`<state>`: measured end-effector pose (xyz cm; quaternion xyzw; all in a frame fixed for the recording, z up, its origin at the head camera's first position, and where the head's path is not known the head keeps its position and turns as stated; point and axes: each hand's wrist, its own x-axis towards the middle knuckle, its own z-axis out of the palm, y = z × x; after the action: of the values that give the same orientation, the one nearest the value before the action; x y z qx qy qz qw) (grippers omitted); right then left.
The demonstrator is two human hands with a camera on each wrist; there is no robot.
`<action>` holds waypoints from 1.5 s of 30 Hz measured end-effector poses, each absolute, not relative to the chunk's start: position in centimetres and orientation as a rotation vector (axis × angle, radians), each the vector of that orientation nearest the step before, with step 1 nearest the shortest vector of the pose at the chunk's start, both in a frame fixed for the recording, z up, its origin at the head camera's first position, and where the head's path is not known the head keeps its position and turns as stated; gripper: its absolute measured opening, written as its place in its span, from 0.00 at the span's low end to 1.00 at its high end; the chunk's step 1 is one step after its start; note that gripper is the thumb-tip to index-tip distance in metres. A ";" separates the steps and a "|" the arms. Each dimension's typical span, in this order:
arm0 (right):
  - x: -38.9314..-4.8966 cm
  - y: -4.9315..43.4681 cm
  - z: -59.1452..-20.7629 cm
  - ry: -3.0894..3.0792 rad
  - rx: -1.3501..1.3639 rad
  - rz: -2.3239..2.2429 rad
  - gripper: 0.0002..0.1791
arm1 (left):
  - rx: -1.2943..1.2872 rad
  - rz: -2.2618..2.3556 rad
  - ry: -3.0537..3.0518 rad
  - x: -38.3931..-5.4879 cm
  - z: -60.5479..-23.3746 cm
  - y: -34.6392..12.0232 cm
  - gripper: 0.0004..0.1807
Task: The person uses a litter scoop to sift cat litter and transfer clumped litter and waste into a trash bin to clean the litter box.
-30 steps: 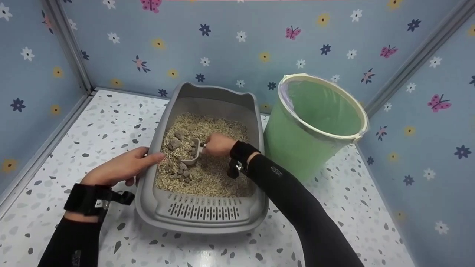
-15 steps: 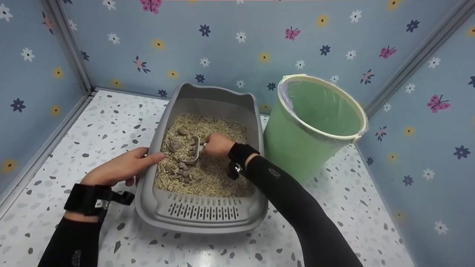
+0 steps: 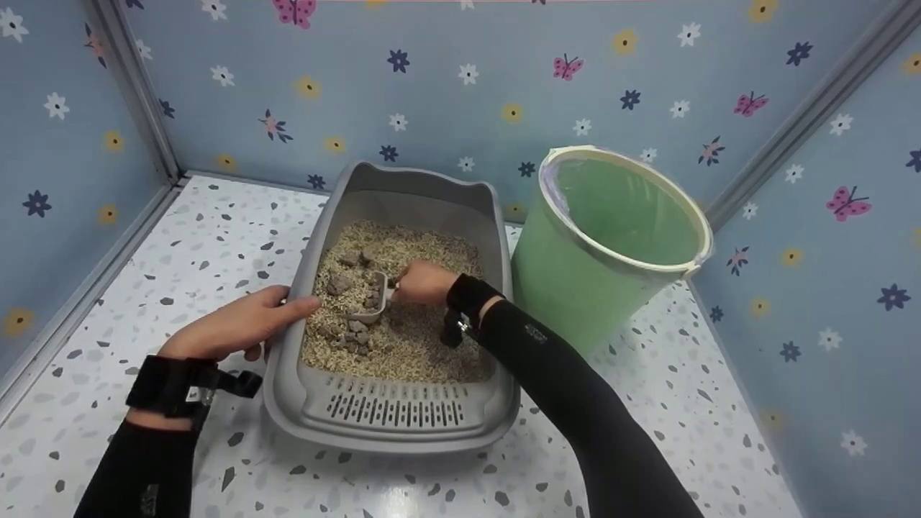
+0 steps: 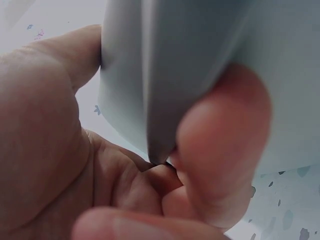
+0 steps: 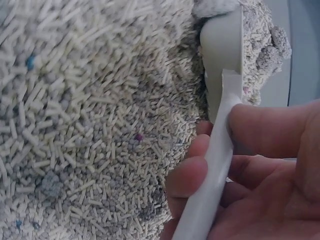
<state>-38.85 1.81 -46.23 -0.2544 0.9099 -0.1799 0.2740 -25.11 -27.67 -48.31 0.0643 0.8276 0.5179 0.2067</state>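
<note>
A grey litter box [image 3: 388,430] holds pellet litter [image 3: 439,352] with several grey clumps [image 3: 338,283] toward its left side. My right hand [image 3: 424,283] grips the handle of a pale litter scoop [image 5: 225,55], thumb on one side and fingers curled round the other. The scoop's head sits in the litter among the clumps, with litter and lumps in it. My left hand [image 3: 234,321] holds the box's left rim, thumb over the top and fingers curled beneath the edge, as the left wrist view [image 4: 215,145] shows up close.
Right of the box stands a green bin [image 3: 568,288] with a cream rim and a clear liner. Patterned blue walls [image 3: 432,86] enclose the back and both sides. Box and bin rest on a white speckled surface [image 3: 216,237].
The scoop shifts slightly up and back within the litter, and clumps near its far end have moved. My left hand stays on the rim.
</note>
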 end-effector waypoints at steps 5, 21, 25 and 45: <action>-39.1 2.0 -45.9 2.443 -0.817 -0.357 0.29 | 0.185 1.443 2.303 -25.2 -48.3 -27.7 0.35; -37.9 3.0 -44.4 2.297 -0.501 -0.911 0.27 | 0.184 1.468 2.279 -25.2 -48.3 -27.5 0.37; -37.8 3.4 -43.9 2.366 -0.553 -0.827 0.24 | 0.182 1.458 2.284 -25.2 -48.3 -27.6 0.38; -36.4 6.9 -42.0 2.374 -0.530 -1.131 0.25 | 0.187 1.430 2.295 -25.3 -48.1 -27.6 0.36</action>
<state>-36.41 6.91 -41.96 -0.1926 0.8616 -0.4107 0.2276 -25.29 -27.57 -48.10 0.0673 0.8272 0.5152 0.2140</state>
